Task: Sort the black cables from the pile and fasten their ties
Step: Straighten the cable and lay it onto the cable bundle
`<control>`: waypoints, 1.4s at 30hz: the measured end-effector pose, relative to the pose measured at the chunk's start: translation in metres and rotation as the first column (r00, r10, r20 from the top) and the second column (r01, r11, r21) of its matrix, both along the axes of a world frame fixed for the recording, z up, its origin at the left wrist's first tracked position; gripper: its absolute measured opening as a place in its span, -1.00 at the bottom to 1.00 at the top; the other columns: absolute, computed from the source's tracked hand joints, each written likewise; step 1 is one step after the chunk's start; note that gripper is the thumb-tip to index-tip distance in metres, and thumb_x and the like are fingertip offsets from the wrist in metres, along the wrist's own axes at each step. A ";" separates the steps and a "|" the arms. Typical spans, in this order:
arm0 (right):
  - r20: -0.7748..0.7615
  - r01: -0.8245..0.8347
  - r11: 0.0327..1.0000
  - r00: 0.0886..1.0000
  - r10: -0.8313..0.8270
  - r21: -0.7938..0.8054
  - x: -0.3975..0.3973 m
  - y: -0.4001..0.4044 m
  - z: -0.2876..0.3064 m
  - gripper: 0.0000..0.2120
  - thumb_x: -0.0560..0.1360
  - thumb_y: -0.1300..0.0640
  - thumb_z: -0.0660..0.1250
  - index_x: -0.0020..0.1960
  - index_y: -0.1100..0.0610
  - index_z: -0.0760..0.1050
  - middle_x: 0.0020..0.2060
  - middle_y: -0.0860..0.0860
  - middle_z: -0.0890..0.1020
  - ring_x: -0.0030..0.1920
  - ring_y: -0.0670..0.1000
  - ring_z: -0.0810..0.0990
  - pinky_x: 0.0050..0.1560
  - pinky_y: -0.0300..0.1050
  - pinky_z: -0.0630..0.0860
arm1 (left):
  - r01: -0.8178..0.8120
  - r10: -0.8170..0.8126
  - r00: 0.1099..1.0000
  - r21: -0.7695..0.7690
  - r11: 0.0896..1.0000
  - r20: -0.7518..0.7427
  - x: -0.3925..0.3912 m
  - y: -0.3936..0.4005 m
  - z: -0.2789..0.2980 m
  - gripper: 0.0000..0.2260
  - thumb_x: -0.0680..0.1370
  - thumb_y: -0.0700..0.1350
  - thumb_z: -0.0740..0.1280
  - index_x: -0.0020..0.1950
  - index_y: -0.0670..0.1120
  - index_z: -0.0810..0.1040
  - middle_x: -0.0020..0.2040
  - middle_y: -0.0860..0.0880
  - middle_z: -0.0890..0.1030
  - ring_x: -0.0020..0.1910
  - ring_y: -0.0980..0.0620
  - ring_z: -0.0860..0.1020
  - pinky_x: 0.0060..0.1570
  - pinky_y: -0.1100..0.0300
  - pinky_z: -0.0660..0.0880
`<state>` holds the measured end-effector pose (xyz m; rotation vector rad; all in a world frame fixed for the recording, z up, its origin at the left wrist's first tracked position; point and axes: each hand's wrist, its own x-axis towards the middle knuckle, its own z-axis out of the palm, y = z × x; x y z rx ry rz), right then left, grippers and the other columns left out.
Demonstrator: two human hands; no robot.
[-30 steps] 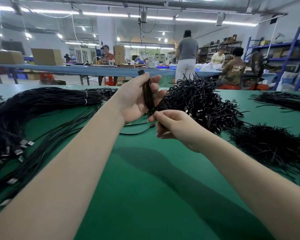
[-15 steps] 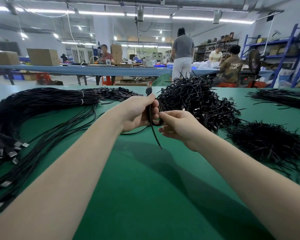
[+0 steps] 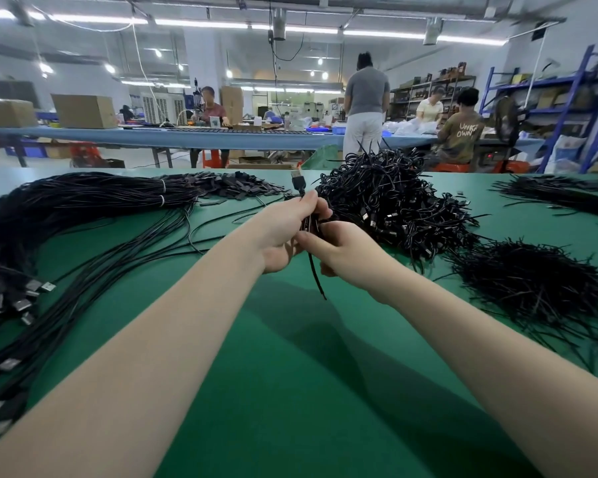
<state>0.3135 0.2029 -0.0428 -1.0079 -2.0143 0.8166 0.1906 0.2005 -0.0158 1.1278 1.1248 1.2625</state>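
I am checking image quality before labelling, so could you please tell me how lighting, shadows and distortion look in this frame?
Head view: ceiling strip lights glare slightly; the arms cast soft shadows on the green table; wide-angle distortion stretches the forearms; the left hand and right hand look sharp.

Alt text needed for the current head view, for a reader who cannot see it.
Over a green table, the left hand and right hand grip a coiled black cable, its USB plug sticking up and a tie end hanging below. Behind lies a tangled pile of bundled cables; long loose cables spread to the left.
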 end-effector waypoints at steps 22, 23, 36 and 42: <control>0.545 0.356 0.927 0.758 -0.359 0.116 0.014 0.025 -0.042 -0.70 0.65 0.01 -0.06 -0.23 0.07 0.18 -0.19 0.04 0.41 -0.14 0.16 0.44 -0.14 -0.02 0.34 | -0.227 0.226 0.890 0.046 0.973 -0.397 0.006 0.010 -0.046 -0.78 0.60 0.07 0.26 -0.09 -0.01 0.60 0.02 -0.01 0.60 0.01 -0.02 0.53 -0.08 0.17 0.43; 0.554 0.327 0.936 0.759 -0.343 0.132 0.017 0.026 -0.042 -0.70 0.65 0.01 -0.05 -0.24 0.07 0.17 -0.22 0.03 0.41 -0.16 0.15 0.44 -0.14 -0.01 0.35 | -0.259 0.367 0.719 0.264 0.929 -0.589 0.001 0.014 -0.051 -0.84 0.60 0.01 0.27 0.03 -0.02 0.59 0.08 -0.04 0.57 0.08 -0.06 0.51 0.00 0.15 0.41; 0.763 -0.148 0.988 0.643 0.066 0.039 0.038 0.009 -0.001 -0.73 0.67 0.07 -0.03 -0.04 0.21 0.33 -0.24 0.05 0.42 -0.25 0.06 0.38 -0.17 -0.11 0.35 | 0.608 0.743 -0.280 0.487 0.627 -0.607 -0.011 -0.005 -0.062 -0.79 0.56 0.02 0.21 -0.06 -0.09 0.54 -0.24 -0.02 0.58 -0.30 -0.02 0.59 -0.31 0.13 0.37; 0.616 -0.483 0.413 0.411 -0.672 0.772 0.065 0.008 -0.015 -0.92 0.53 0.10 0.20 -0.14 0.03 0.43 -0.33 -0.10 0.50 -0.32 0.01 0.53 -0.12 -0.08 0.36 | 0.545 0.749 -0.308 0.536 0.645 -0.587 0.013 -0.017 -0.069 -0.73 0.20 -0.12 0.54 -0.42 -0.03 0.43 -0.60 0.03 0.42 -0.67 0.04 0.40 -0.55 0.28 0.17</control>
